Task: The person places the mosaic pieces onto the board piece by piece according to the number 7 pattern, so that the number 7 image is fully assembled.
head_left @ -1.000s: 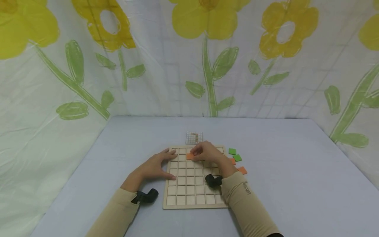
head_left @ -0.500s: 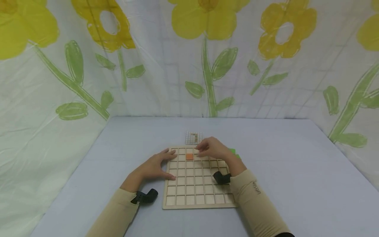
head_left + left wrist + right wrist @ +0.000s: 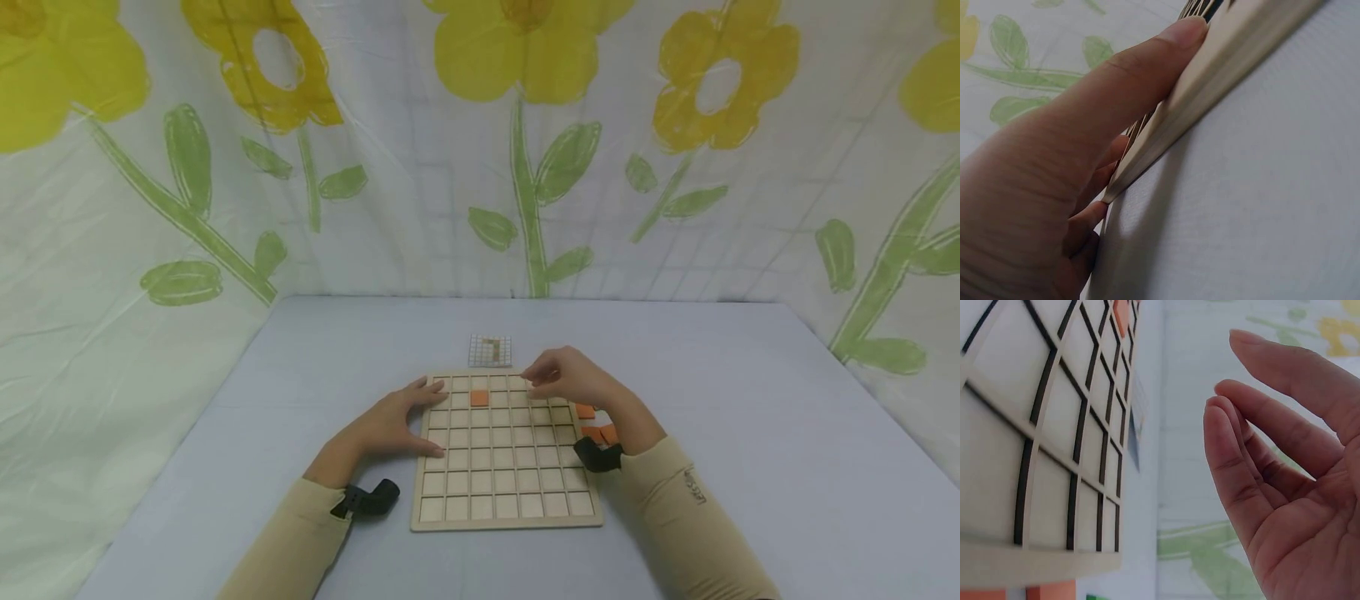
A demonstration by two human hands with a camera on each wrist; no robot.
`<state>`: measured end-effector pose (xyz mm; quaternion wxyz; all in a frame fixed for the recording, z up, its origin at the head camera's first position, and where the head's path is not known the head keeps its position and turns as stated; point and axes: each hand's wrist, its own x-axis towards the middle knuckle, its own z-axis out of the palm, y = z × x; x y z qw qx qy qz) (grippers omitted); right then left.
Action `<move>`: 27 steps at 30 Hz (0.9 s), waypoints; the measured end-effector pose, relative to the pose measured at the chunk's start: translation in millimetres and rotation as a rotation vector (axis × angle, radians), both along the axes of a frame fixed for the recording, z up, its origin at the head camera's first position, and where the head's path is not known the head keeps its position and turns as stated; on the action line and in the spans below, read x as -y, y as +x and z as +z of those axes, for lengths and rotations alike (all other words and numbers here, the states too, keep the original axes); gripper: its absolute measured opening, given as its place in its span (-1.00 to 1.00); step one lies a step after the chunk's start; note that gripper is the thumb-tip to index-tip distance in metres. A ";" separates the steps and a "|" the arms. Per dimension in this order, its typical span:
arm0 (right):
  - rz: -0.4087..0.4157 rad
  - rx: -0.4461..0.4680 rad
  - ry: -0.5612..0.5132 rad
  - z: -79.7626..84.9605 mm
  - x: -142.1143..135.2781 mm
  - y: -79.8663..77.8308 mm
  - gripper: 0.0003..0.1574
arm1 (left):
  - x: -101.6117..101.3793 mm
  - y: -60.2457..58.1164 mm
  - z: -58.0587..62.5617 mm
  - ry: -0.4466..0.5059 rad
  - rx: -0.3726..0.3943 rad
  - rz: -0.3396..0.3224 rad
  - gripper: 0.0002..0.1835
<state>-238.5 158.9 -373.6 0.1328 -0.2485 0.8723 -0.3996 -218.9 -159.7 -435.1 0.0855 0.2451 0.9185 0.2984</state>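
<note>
A pale wooden grid board (image 3: pixel 483 458) lies flat on the table, with one orange square tile (image 3: pixel 479 398) in a cell of its second row from the far edge. My left hand (image 3: pixel 397 423) rests on the board's left edge, fingers spread; in the left wrist view the thumb (image 3: pixel 1147 65) lies along the rim. Above the board's far right corner hovers my right hand (image 3: pixel 573 375). Its fingers (image 3: pixel 1225 456) are loosely bent and nothing is between them and the thumb. Loose orange tiles (image 3: pixel 586 411) lie beside the board's right edge, partly covered by the right forearm.
A small card (image 3: pixel 491 351) printed with a grid and a brownish pattern lies just beyond the board. At the bottom of the right wrist view a sliver of green (image 3: pixel 1092 597) shows near the orange tiles. A flower-printed curtain (image 3: pixel 420 167) hangs behind the table.
My right hand has let go of the orange tile, which stays in its cell, and has moved right toward the board's far right corner. The left hand has kept still.
</note>
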 end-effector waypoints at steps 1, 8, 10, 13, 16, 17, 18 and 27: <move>0.001 -0.004 0.007 0.5 -2.4 1.8 -0.56 | -0.1 0.0 0.1 0.001 0.001 -0.001 -0.01; 0.013 -0.034 0.042 -0.1 -17.3 13.0 -0.59 | -1.3 0.5 -0.2 -0.002 0.001 -0.005 -0.01; 0.019 -0.031 0.048 -0.1 -21.0 16.7 -0.59 | -1.3 0.5 -0.2 -0.007 0.006 -0.002 0.00; 0.028 -0.043 0.061 -1.2 -26.4 20.4 -0.58 | -0.9 0.6 0.3 -0.003 0.008 -0.005 0.00; 0.024 -0.060 0.074 -1.6 -31.1 23.6 -0.56 | -0.4 0.3 0.9 -0.003 0.011 -0.006 0.01; 0.023 -0.064 0.078 -1.5 -32.5 24.8 -0.56 | -0.3 0.3 1.0 -0.001 0.013 -0.006 0.01; 0.022 -0.066 0.080 -1.3 -34.0 26.1 -0.57 | -0.1 0.3 1.2 -0.003 0.013 -0.005 0.01; 0.026 -0.079 0.133 -1.9 -48.6 39.5 -0.66 | 0.6 -0.2 1.0 -0.009 0.032 0.012 0.01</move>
